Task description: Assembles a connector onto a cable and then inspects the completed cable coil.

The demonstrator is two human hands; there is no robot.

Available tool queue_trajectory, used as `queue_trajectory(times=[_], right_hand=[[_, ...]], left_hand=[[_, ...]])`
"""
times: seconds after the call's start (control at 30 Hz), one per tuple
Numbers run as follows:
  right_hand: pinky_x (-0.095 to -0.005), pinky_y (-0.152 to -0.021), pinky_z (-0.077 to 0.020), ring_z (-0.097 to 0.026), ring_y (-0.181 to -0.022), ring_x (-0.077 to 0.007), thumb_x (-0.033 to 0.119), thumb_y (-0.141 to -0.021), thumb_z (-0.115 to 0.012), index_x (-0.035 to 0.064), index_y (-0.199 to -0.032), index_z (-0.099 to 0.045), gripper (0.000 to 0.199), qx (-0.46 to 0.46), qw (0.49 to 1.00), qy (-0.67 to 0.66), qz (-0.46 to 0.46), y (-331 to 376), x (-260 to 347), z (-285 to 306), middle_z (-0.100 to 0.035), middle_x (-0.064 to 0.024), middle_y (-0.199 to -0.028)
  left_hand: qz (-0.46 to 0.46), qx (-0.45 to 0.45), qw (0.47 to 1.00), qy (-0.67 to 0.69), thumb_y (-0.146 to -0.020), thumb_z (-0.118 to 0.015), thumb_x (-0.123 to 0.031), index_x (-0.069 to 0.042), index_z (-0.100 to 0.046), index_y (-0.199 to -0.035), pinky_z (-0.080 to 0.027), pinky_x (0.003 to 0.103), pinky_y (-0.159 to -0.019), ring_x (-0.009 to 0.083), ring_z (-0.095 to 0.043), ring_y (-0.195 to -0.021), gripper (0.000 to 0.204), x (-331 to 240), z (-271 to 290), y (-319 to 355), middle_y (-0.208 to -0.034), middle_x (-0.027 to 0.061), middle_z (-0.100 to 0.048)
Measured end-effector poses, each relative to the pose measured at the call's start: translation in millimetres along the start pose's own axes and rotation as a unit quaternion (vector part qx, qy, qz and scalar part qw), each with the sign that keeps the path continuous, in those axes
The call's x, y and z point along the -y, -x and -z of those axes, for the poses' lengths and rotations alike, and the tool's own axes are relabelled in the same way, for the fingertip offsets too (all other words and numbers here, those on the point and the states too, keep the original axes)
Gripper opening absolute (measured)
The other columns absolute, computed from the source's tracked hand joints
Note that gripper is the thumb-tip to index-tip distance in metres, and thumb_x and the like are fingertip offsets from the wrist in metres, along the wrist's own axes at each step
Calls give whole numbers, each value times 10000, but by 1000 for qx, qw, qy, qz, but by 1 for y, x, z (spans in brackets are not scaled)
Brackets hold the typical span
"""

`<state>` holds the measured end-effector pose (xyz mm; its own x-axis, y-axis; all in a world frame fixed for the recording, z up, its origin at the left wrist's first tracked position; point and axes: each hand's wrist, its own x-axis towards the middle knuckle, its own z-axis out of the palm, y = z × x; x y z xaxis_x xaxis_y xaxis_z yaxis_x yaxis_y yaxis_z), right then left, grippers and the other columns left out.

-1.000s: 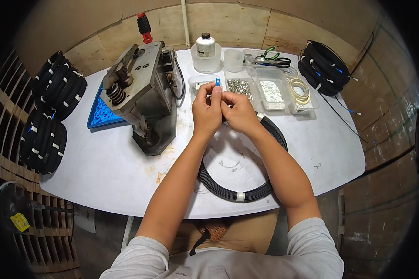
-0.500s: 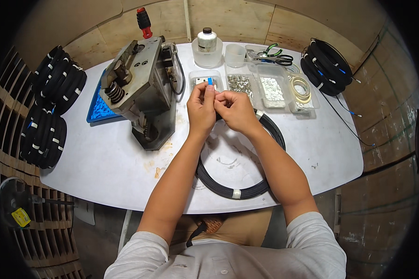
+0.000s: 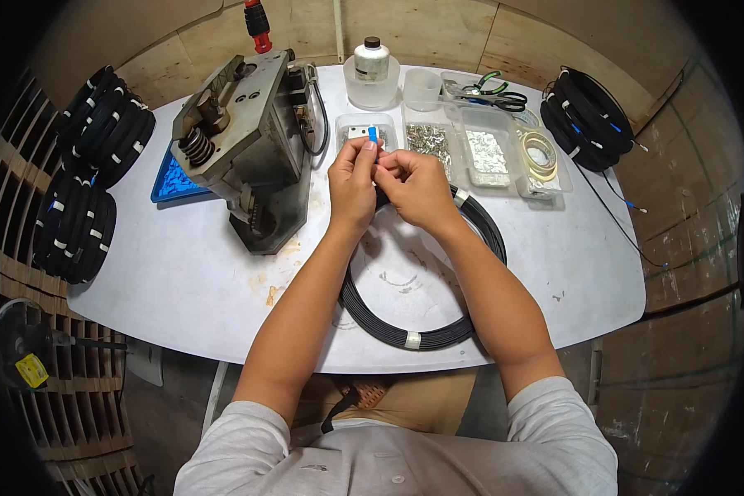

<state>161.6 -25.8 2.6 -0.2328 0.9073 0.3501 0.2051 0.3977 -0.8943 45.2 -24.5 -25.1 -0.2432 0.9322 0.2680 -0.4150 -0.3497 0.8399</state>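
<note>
Coil: black cable coil point(image 3: 426, 331) lies flat on the white table point(image 3: 182, 273), nearest the body; both forearms cross over it
Left hand: left hand point(image 3: 351, 186) has its fingers pinched shut on a small blue piece point(image 3: 373, 135), held above the coil's far edge
Right hand: right hand point(image 3: 417, 188) touches the left; fingers curled closed, what they grip cannot be told
Beyond: grey metal press point(image 3: 240, 140) to the left; clear trays point(image 3: 488, 153) of small parts behind the hands; white bottle point(image 3: 372, 59) farthest

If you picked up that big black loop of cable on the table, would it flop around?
Probably a bit. The black cable coil is thin strands held by a few white ties, so it would likely sag into an oval yet stay bundled. It lies flat, so a push should slide it, not roll it. The left hand and right hand hold one end.
</note>
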Motion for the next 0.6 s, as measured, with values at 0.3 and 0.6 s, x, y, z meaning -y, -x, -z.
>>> queue_trajectory(times=[0.3, 0.6], right_hand=[[-223, -602, -486, -590, -668, -47, 91, -901, -676, -33, -895, -714, 130, 9, 1000, 13, 13, 1, 0, 2, -697, -22, -764], [-238, -684, -508, -618, -733, -69, 97, -937, -633, -17, -982, -705, 141, 24, 999, 32, -11, 1, 3, 0, -715, -39, -842]], left_hand=[[-22, 27, 999, -7, -1020, -525, -179, -4, -610, -1121, -488, 237, -725, 76, -567, -783, 219, -3, -3, 2, -901, 31, -624], [-4, 27, 999, 31, -1002, -549, -151, -2, -633, -1091, -468, 218, -687, 58, -543, -755, 193, -5, 1, 3, -893, 13, -623]])
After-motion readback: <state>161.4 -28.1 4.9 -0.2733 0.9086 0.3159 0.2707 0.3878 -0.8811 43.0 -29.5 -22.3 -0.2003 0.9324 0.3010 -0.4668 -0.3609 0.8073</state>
